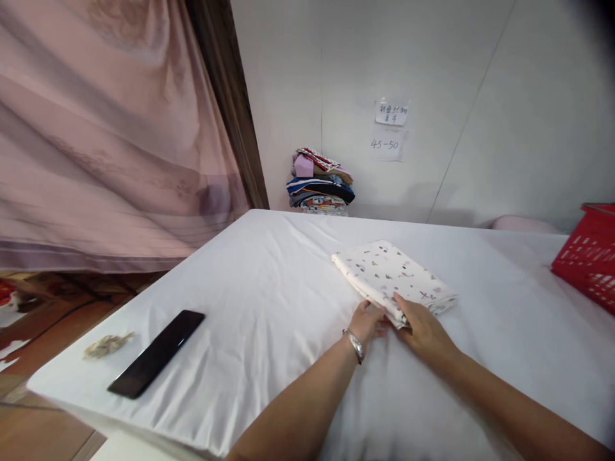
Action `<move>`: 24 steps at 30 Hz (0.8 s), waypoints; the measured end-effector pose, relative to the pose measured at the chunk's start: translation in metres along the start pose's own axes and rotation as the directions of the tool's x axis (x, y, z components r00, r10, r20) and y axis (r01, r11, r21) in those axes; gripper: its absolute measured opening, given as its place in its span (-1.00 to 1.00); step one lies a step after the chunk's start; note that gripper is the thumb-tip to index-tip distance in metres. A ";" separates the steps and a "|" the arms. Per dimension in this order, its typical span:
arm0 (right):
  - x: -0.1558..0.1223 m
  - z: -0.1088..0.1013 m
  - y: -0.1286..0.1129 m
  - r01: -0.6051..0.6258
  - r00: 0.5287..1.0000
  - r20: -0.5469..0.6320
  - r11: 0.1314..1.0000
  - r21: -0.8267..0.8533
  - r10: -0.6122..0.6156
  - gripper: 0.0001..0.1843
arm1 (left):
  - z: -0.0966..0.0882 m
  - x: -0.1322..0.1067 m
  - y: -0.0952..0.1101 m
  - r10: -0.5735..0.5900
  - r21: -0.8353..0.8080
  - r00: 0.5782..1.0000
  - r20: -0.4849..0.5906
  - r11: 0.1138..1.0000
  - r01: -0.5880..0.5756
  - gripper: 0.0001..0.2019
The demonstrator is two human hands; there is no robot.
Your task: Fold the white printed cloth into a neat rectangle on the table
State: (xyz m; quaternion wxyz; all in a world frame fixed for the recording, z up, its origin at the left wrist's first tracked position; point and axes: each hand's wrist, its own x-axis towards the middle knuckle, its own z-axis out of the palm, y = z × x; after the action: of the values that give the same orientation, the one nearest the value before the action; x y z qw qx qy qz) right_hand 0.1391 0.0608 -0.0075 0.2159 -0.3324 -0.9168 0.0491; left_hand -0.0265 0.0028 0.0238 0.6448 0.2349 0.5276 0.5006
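A folded white cloth (389, 272) with a small scattered print lies flat on the white-covered table (250, 275). At its near corner, my right hand (425, 330) has the thumb on top and the fingers tucked under the edge, gripping it. My left hand (368, 323), with a silver bangle at the wrist, is close beside it at the same edge. Its thumb touches the cloth's lower side and its fingers are partly spread below the edge; whether they hold any fabric is not clear.
A long black flat slab like a phone (158, 352) and a small crumpled beige bundle (108, 346) lie on the left. Folded fabrics (321, 186) are stacked beyond the far edge. A red basket (589, 256) stands at right. A pink curtain (120, 128) hangs at left.
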 end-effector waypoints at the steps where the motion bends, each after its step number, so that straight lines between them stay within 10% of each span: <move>1: 0.001 0.000 0.002 -0.034 0.999 -0.005 0.999 -0.002 0.034 -0.30 | 0.000 0.001 0.000 0.004 0.012 1.000 0.005 1.000 -0.004 -0.53; 6: 0.009 -0.022 0.000 -0.153 0.987 -0.052 0.987 0.040 0.155 -0.46 | -0.012 0.012 -0.002 0.180 0.323 0.980 -0.081 0.935 -0.145 -0.49; 11: 0.007 -0.066 -0.009 -0.201 0.975 -0.070 0.969 0.142 0.213 -0.53 | -0.039 0.025 0.004 0.736 0.889 0.669 -0.104 0.370 -0.268 -0.34; 15: -0.007 -0.097 -0.014 -0.189 0.979 -0.031 0.952 0.240 0.202 -0.55 | -0.056 0.030 0.009 0.774 0.969 0.631 -0.042 0.186 -0.163 -0.32; 20: -0.019 -0.141 -0.008 -0.211 0.952 -0.101 0.857 0.469 0.290 -0.51 | -0.062 0.007 0.037 0.814 0.903 0.569 0.113 0.155 -0.401 -0.72; 24: -0.015 -0.190 0.002 -0.222 0.856 -0.155 0.621 0.752 0.494 -0.40 | -0.051 -0.052 0.093 0.722 0.744 0.676 0.147 0.370 -0.557 -0.76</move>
State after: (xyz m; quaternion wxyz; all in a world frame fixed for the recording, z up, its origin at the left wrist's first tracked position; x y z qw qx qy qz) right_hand 0.2320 0.0421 0.1580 0.4705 -0.4048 -0.6849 0.3817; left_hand -0.1072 -0.0187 0.1071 0.1857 0.6080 0.6101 0.4728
